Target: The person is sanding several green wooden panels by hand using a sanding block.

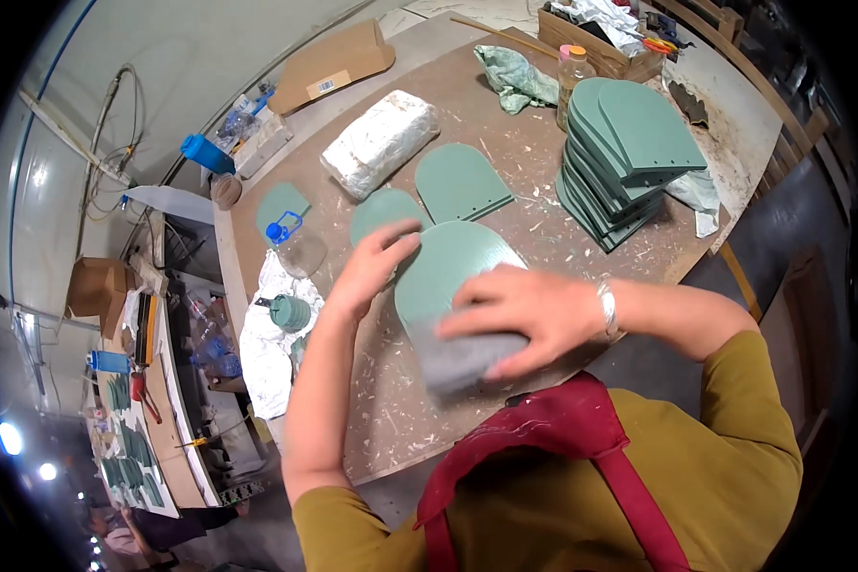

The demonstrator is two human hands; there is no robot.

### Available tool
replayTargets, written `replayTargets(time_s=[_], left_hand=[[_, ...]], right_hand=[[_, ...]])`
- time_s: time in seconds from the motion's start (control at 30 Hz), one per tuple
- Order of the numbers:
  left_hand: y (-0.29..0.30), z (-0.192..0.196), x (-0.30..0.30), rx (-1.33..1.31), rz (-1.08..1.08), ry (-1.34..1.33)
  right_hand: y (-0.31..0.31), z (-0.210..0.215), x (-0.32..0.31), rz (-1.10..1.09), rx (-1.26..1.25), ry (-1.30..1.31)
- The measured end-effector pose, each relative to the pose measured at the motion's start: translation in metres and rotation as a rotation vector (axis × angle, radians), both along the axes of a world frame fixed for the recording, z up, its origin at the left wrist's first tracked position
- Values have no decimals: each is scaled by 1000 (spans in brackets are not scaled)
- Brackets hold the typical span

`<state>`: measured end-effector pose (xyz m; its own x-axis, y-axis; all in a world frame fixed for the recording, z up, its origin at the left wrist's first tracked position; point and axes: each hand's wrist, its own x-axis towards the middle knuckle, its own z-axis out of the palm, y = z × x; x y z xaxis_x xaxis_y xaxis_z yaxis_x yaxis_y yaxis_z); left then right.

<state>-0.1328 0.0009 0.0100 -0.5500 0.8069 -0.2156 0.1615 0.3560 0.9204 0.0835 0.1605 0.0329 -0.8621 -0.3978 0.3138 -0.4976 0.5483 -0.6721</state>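
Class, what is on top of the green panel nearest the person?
The right hand, holding a blurred grey pad, lies over the near end of the green panel; the surface they cover cannot be seen.

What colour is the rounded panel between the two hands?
The rounded panel is muted grey-green; the head view shows it best.

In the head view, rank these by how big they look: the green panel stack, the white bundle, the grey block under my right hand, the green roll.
1. Green panel stack
2. White bundle and grey block: too alike to rank, the block blurred and partly covered
3. Green roll
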Motion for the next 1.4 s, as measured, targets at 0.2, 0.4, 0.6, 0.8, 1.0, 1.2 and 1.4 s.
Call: replayTargets(time_s=[0.2,0.4,0.6,0.8,1.0,1.2,1.4], left_hand=[[19,-8,-19,-98,-177,-340],[33,1,-21,-244,-137,-289],[28,1,-13,-119,-120,-405],[29,-7,-11,-118,-34,-436],[29,-1,-5,-81,-32,-513],[26,-9,-6,-52,2,-535],[27,-14,-1,-6,17,-469]], right_hand=[[-6,-18,-3,51,-119,-131],[-5,-19,-3,44,-110,-133],[-7,-15,-3,17,-108,-143],[-10,-17,-3,0,-94,-112],[-10,-17,-1,-3,-84,-119],[-12,-16,-3,-4,-80,-102],[-11,-15,-3,8,-64,-94]])
